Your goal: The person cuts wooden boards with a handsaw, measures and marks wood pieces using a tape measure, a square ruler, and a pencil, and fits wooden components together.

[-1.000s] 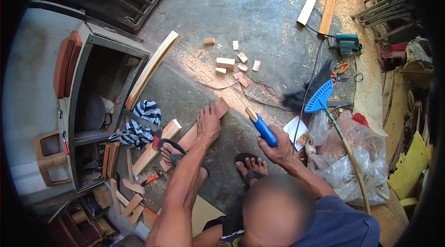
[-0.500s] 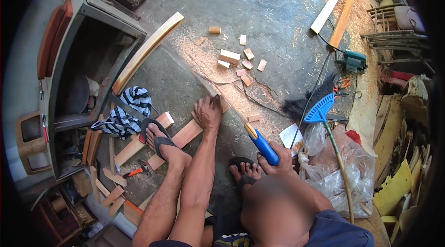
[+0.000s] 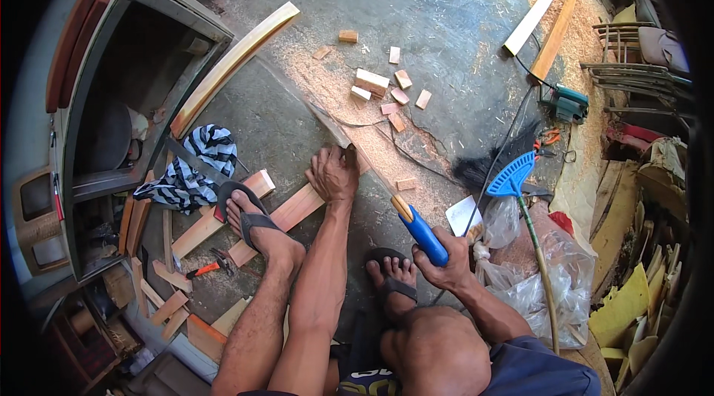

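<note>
My left hand [image 3: 335,175] presses down with curled fingers on the far end of a reddish plank [image 3: 297,211] lying on the floor. My right hand [image 3: 446,262] is wrapped round the blue and wooden handle of a handsaw [image 3: 422,236]. Its thin blade, seen almost edge-on, runs up and left past the plank's end by my left fingers; the exact contact cannot be made out. My left sandaled foot [image 3: 253,219] rests over the planks, with a second pale plank [image 3: 256,185] beside it.
Several cut wood blocks [image 3: 372,81] lie among sawdust beyond my hands. A green power tool [image 3: 570,104], a blue rake [image 3: 512,174] and plastic bags [image 3: 550,284] are at the right. At the left are a striped cloth [image 3: 201,162], a hammer [image 3: 212,266] and a cabinet frame [image 3: 216,31].
The view has shifted slightly, with the things at the left now nearer the picture's edge. Both hands keep their grips, and the saw handle shows hardly any movement.
</note>
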A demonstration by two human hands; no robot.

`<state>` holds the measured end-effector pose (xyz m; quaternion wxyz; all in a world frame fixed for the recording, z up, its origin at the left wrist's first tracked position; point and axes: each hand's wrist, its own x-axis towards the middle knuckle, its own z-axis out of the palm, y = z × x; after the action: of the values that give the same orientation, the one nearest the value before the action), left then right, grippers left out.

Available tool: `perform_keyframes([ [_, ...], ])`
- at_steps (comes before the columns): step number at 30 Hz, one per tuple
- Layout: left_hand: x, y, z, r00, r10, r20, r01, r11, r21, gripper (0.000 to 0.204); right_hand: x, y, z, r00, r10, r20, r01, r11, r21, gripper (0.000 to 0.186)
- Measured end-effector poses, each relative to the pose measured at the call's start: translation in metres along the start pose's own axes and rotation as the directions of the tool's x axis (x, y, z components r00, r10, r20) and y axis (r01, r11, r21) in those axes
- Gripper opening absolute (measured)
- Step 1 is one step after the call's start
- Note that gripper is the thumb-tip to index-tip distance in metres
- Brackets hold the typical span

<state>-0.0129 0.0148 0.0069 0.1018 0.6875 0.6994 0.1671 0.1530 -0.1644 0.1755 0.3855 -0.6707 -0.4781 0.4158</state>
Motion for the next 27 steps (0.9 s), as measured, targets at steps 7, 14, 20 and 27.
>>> perform_keyframes([
  [7,0.001,0.003,0.002,1.000,-0.007,0.021,0.006,1.000,0.006,0.031,0.002,-0.001,0.004,0.999,-0.021,-0.048,0.021,1.000,0.011,0.017],
  [14,0.001,-0.005,-0.003,1.000,0.010,-0.011,-0.010,1.000,0.020,0.030,-0.072,-0.033,-0.047,0.992,0.098,0.081,-0.086,0.986,-0.141,0.016],
  [20,0.001,-0.009,-0.011,0.999,0.038,0.022,-0.039,0.999,0.026,0.029,-0.012,-0.056,-0.020,0.974,0.203,0.101,-0.190,0.974,-0.124,0.018],
  [27,-0.004,-0.010,-0.007,0.999,0.039,0.027,-0.039,0.999,0.030,0.029,-0.048,-0.046,-0.034,0.977,0.198,0.076,-0.192,0.977,-0.088,0.020],
])
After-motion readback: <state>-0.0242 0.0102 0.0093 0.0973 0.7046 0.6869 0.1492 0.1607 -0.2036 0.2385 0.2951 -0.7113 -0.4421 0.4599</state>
